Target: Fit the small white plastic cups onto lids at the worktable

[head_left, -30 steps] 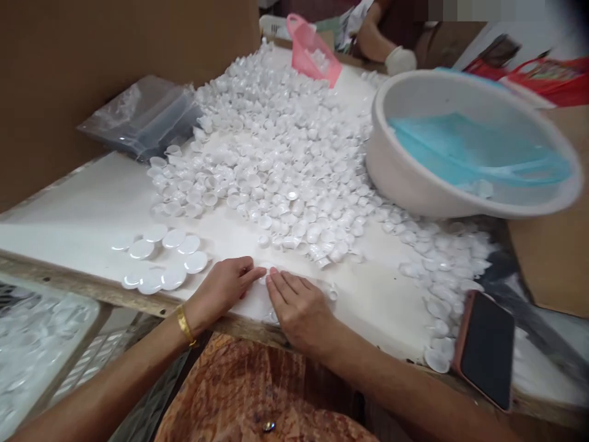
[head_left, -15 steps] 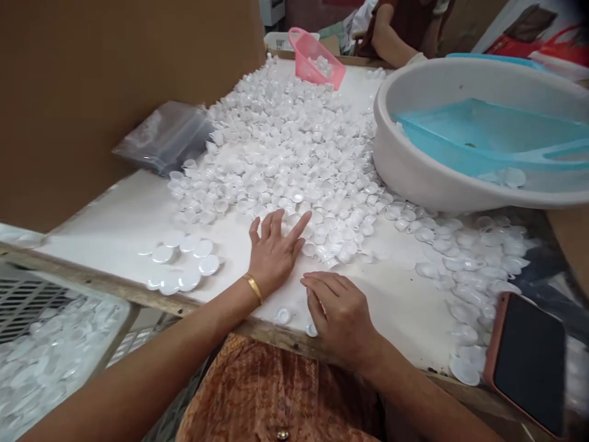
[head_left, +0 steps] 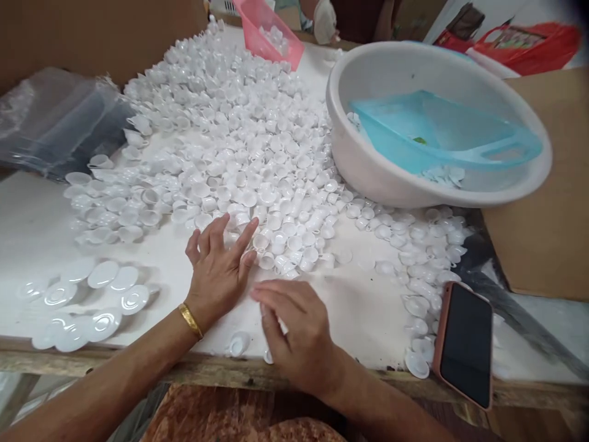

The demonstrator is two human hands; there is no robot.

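Observation:
My left hand point(head_left: 216, 267), wearing a gold bracelet, is open with fingers spread at the near edge of a pile of small white cups point(head_left: 248, 197). Its fingertips reach the closest cups. Close on its right, my right hand point(head_left: 299, 331) hovers over the white tabletop. Its fingers are together and bent, with the thumb tip near them; whatever they hold, if anything, is hidden. Between my wrists, near the table edge, lies a small white cup point(head_left: 238, 344). Another small white piece point(head_left: 268, 356) is partly covered by my right hand. Several shiny white saucer-like discs point(head_left: 105, 323) lie at left.
A large grey-white basin point(head_left: 338, 147) holding a blue scoop point(head_left: 391, 126) stands at right. A phone point(head_left: 467, 341) leans near the front edge. A pink scoop point(head_left: 260, 31) is at the back, clear plastic bags point(head_left: 59, 123) at left. A co-worker's gloved hand point(head_left: 324, 21) shows behind.
The view has shifted right and closer, so everything appears further left and larger. Both hands keep nearly the same pose by the pile. The co-worker's arm has moved.

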